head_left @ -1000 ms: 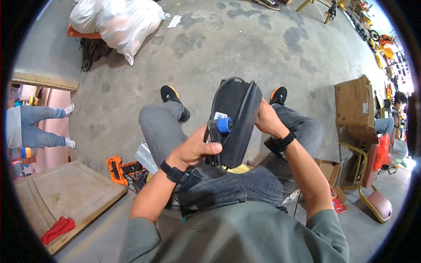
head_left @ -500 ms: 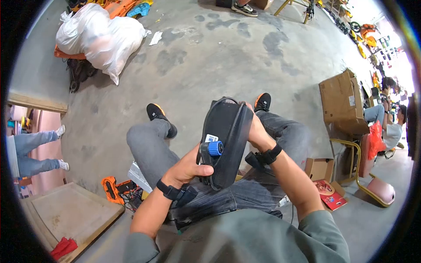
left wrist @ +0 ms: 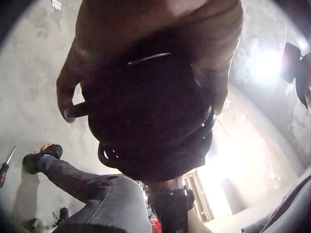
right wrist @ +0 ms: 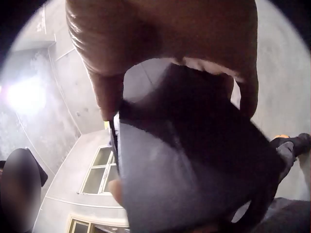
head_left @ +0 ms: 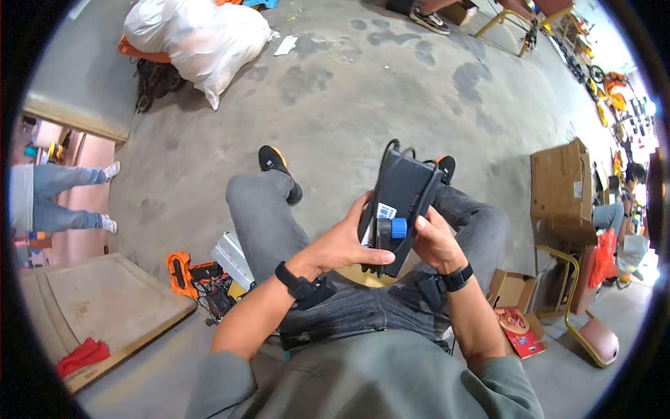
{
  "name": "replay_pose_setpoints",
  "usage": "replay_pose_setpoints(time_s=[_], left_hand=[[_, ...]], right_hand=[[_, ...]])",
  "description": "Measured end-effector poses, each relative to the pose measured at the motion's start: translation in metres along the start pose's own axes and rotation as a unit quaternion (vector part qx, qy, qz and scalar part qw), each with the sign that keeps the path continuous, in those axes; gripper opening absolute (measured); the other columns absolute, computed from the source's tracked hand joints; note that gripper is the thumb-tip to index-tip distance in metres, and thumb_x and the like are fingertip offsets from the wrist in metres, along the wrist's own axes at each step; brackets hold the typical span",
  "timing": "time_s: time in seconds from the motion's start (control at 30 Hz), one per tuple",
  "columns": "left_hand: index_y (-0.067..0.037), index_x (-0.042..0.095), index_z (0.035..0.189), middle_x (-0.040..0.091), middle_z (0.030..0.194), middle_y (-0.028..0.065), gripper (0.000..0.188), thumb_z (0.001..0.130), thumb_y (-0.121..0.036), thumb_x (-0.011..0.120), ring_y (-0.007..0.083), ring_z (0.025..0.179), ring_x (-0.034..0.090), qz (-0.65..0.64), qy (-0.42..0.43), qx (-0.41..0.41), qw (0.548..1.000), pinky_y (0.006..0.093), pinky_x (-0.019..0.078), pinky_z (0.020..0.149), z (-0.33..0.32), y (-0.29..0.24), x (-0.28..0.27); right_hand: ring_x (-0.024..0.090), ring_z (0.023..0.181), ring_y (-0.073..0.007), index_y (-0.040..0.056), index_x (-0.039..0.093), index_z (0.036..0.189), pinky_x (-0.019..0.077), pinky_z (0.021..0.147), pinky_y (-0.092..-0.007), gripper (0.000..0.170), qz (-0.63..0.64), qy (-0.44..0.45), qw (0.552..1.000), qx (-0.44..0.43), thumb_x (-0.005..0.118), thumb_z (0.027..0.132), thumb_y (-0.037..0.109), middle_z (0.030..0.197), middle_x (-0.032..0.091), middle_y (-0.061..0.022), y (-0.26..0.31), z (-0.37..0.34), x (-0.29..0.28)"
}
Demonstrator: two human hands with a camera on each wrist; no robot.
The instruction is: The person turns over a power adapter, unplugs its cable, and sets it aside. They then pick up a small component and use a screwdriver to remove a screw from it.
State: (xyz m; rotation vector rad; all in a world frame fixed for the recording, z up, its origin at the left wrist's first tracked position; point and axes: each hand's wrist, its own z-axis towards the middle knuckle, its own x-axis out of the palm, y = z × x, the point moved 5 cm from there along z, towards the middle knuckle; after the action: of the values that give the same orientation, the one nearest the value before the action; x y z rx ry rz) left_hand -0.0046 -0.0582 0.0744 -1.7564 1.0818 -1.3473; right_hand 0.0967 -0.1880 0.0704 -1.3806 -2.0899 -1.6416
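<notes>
A black box-shaped case (head_left: 412, 181) is held up over the lap, tilted, with a dark cable (head_left: 391, 150) looped at its top end. On its face are a white label (head_left: 385, 211) and a blue round connector (head_left: 398, 228). My left hand (head_left: 338, 241) grips the lower left side, thumb across the front below the connector. From the right, my right hand (head_left: 440, 243) holds the edge, its thumb showing and the other fingers hidden behind. The case (left wrist: 146, 121) is a dark shape in the left wrist view; a broad flat side (right wrist: 165, 179) fills the right one.
An orange tool (head_left: 181, 274) and a silver box (head_left: 232, 257) lie beside the left leg, near a wooden panel (head_left: 105, 300) with a red cloth. Cardboard boxes (head_left: 558, 181) and a chair (head_left: 572, 279) stand at the right. White sacks (head_left: 209, 42) sit far left.
The case has turned somewhat. My right hand has slid from its far upper side down to the lower right edge, so its thumb now shows. The left hand still holds on. The head view has shifted.
</notes>
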Motion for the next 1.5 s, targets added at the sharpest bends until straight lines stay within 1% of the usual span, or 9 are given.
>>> replay_pose_setpoints(time_s=[0.4, 0.5, 0.8, 1.13, 1.23, 1.27, 1.33, 1.37, 1.5], left_hand=[[0.009, 0.015, 0.144, 0.041, 0.14, 0.027, 0.124, 0.059, -0.043, 0.09, 0.0357, 0.129, 0.043, 0.248, -0.026, 0.068, 0.966, 0.0395, 0.0324, 0.11, 0.011, 0.023, -0.003], [0.013, 0.011, 0.14, 0.043, 0.134, 0.0285, 0.125, 0.059, -0.038, 0.091, 0.0305, 0.126, 0.044, 0.075, -0.026, 0.077, 0.994, 0.0336, 0.036, 0.107, 0.011, 0.012, 0.011], [0.016, 0.015, 0.136, 0.053, 0.119, 0.0279, 0.119, 0.059, -0.037, 0.09, 0.0315, 0.114, 0.055, 0.021, -0.071, 0.048, 0.996, 0.0321, 0.0446, 0.097, 0.001, 0.001, 0.018], [0.018, 0.011, 0.136, 0.056, 0.116, 0.023, 0.11, 0.066, -0.022, 0.086, 0.0255, 0.109, 0.056, -0.103, -0.117, 0.161, 0.974, 0.03, 0.0444, 0.097, -0.015, -0.017, 0.02], [0.011, 0.018, 0.138, 0.057, 0.115, 0.0164, 0.104, 0.066, -0.022, 0.086, 0.0221, 0.108, 0.055, -0.188, -0.13, 0.215, 0.949, 0.0324, 0.0435, 0.099, -0.028, -0.043, 0.009], [0.006, 0.023, 0.138, 0.057, 0.114, 0.0122, 0.102, 0.065, -0.023, 0.088, 0.0204, 0.108, 0.055, -0.219, -0.123, 0.231, 0.94, 0.0329, 0.044, 0.098, -0.035, -0.051, 0.002], [0.005, 0.029, 0.135, 0.057, 0.113, 0.0087, 0.094, 0.066, -0.02, 0.088, 0.0184, 0.108, 0.054, -0.255, -0.111, 0.285, 0.917, 0.0326, 0.0432, 0.099, -0.064, -0.078, -0.011], [0.005, 0.03, 0.132, 0.056, 0.113, 0.0086, 0.09, 0.067, -0.017, 0.087, 0.0181, 0.108, 0.054, -0.266, -0.107, 0.305, 0.908, 0.0328, 0.0435, 0.099, -0.086, -0.091, -0.022], [0.003, 0.04, 0.132, 0.056, 0.12, 0.0096, 0.083, 0.066, -0.017, 0.088, 0.0163, 0.107, 0.055, -0.148, -0.289, 0.354, 0.877, 0.0326, 0.045, 0.098, -0.18, -0.104, -0.084]], right_hand=[[0.053, 0.118, -0.0231, 0.0024, 0.039, 0.138, 0.0419, 0.102, -0.0396, 0.065, -0.062, -0.043, 0.995, -0.059, 0.069, 0.086, 0.029, 0.131, 0.053, -0.0093, -0.003, -0.011, -0.015], [0.059, 0.109, -0.0231, 0.0033, 0.05, 0.129, 0.0434, 0.1, -0.0402, 0.05, -0.031, -0.093, 0.994, -0.043, 0.053, 0.096, 0.04, 0.123, 0.06, -0.0091, -0.016, -0.013, -0.054], [0.062, 0.105, -0.0242, 0.0031, 0.053, 0.127, 0.0483, 0.093, -0.0399, 0.061, -0.073, -0.085, 0.994, -0.005, 0.053, 0.093, 0.054, 0.119, 0.063, -0.0099, 0.0, -0.005, -0.055], [0.057, 0.11, -0.023, 0.0006, 0.045, 0.135, 0.0468, 0.095, -0.0385, 0.076, -0.065, -0.015, 0.998, -0.023, 0.043, 0.093, 0.064, 0.127, 0.057, -0.0122, 0.021, 0.006, -0.017], [0.052, 0.118, -0.024, 0.001, 0.043, 0.137, 0.0385, 0.104, -0.0406, 0.07, -0.059, 0.125, 0.99, -0.002, 0.037, 0.098, 0.058, 0.131, 0.054, -0.0127, 0.041, 0.014, 0.023], [0.052, 0.118, -0.024, 0.001, 0.043, 0.137, 0.0385, 0.104, -0.0406, 0.07, -0.061, 0.131, 0.99, 0.002, 0.037, 0.098, 0.058, 0.131, 0.054, -0.0127, 0.041, 0.02, 0.029], [0.044, 0.128, -0.0238, 0.0025, 0.039, 0.141, 0.0308, 0.109, -0.0421, 0.07, -0.129, -0.023, 0.99, -0.049, 0.036, 0.098, 0.057, 0.137, 0.05, -0.013, 0.046, 0.036, 0.02], [0.036, 0.135, -0.0237, 0.0042, 0.034, 0.145, 0.0265, 0.111, -0.0418, 0.068, -0.131, 0.056, 0.988, -0.05, 0.037, 0.099, 0.055, 0.141, 0.046, -0.0154, 0.048, 0.046, 0.018], [0.04, 0.134, -0.0279, 0.0041, 0.031, 0.147, 0.0286, 0.111, -0.0417, 0.061, -0.26, 0.101, 0.96, -0.016, 0.043, 0.101, 0.043, 0.138, 0.048, -0.0225, 0.049, 0.065, 0.007]])
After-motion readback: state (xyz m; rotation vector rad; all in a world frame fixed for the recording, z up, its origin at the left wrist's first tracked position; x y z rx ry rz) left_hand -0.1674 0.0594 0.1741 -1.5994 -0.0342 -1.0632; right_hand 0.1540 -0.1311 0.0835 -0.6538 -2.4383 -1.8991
